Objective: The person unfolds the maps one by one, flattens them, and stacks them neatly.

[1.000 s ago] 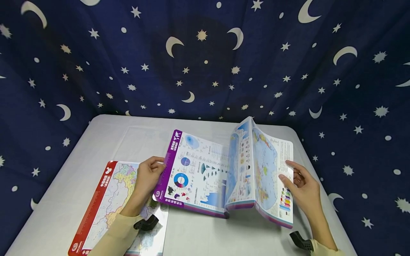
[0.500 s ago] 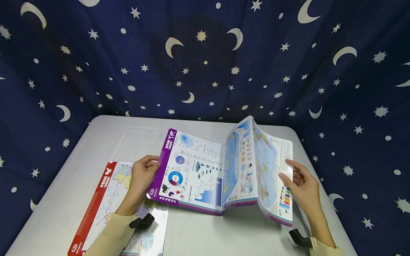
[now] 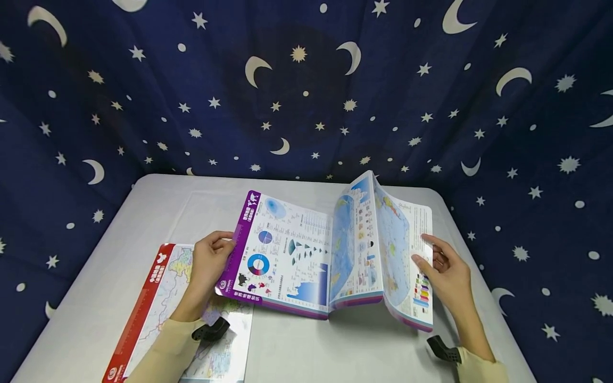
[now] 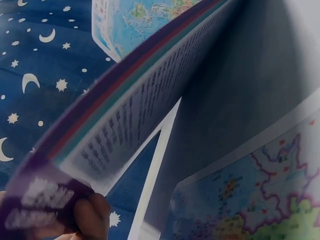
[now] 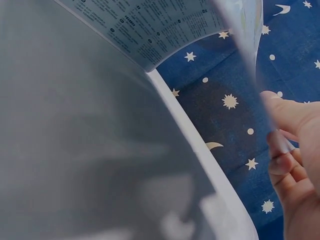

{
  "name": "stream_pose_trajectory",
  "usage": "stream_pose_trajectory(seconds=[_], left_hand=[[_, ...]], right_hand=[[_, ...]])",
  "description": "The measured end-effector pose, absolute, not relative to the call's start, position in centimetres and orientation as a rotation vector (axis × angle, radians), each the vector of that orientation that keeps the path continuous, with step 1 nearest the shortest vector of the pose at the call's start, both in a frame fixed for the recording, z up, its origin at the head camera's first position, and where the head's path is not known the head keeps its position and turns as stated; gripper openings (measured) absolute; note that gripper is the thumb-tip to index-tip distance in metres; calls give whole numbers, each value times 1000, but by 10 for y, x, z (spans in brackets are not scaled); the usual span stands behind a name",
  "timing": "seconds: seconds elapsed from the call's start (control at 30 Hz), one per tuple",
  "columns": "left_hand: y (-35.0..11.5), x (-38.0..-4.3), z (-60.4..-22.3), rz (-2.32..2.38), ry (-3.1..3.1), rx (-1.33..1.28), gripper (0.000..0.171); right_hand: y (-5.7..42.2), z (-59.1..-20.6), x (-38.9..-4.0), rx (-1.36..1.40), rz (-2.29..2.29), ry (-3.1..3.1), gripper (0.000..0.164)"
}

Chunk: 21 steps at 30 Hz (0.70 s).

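A purple-edged folding world map (image 3: pixel 306 250) stands partly unfolded above the table, its panels bent in a zigzag with a raised crease right of centre. My left hand (image 3: pixel 210 263) pinches its purple left edge; in the left wrist view curled fingers (image 4: pixel 92 217) show at that edge. My right hand (image 3: pixel 447 271) pinches the right edge between thumb and fingers, and the right wrist view shows the thin panel between thumb (image 5: pixel 287 112) and fingers. Under my left forearm lies a red-edged map (image 3: pixel 139 314) of China, partly covered by the arm and the purple map.
The white table (image 3: pixel 297 356) has rounded far corners. Behind and beside it hangs a dark blue curtain (image 3: pixel 306 117) with moons and stars. A black wrist device (image 3: pixel 210 330) sits at the left cuff and another black device (image 3: pixel 442 349) at the right cuff.
My left hand has moved left with the map's purple edge, spreading the panels wider. My right hand, still gripping the right edge, has shifted slightly left and up.
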<state>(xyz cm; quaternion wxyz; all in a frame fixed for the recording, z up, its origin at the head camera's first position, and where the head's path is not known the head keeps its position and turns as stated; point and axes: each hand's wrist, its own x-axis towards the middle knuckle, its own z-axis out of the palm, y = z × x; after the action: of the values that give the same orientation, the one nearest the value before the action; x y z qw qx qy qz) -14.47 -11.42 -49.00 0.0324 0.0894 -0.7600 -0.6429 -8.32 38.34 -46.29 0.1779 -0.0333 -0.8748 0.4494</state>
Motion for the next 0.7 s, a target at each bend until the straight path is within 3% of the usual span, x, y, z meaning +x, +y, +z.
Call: stream_pose_trajectory(seconds=[0.23,0.7], left_hand=[[-116,-144,-472,-1945,-2361,249,20],[-133,-153,-492,-1893,-2338,290,18]], right_hand=[[383,-463,-89,-83,1268,-2485,56],[383,-459,-92,-73,1245,-2493,56]])
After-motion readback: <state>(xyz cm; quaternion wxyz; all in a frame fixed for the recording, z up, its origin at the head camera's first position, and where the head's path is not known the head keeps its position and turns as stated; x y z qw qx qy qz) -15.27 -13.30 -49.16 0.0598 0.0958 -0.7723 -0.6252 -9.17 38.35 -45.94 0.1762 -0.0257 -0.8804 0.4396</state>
